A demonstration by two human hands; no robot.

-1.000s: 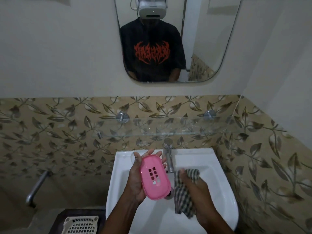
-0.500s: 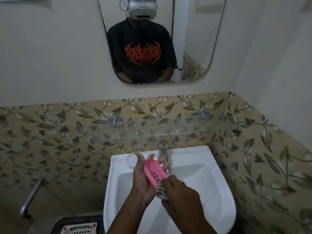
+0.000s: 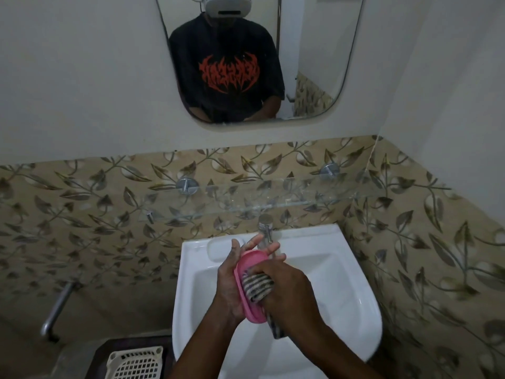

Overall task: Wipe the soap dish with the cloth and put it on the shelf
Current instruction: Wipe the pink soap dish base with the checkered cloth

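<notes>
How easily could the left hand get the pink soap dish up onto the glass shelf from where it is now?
Probably easily: the left hand holds the soap dish over the sink, and the glass shelf just above looks bare. Only the tap stands between.

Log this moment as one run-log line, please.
phase: wiping | left hand: holds soap dish | right hand: presses cloth into dish | shelf: bare

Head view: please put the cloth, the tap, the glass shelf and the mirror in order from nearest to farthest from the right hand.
1. Cloth: gripped in the right hand, pressed into the pink soap dish.
2. Tap: just behind the hands, at the sink's back edge.
3. Glass shelf: on the wall above the tap.
4. Mirror: highest up the wall.
</notes>
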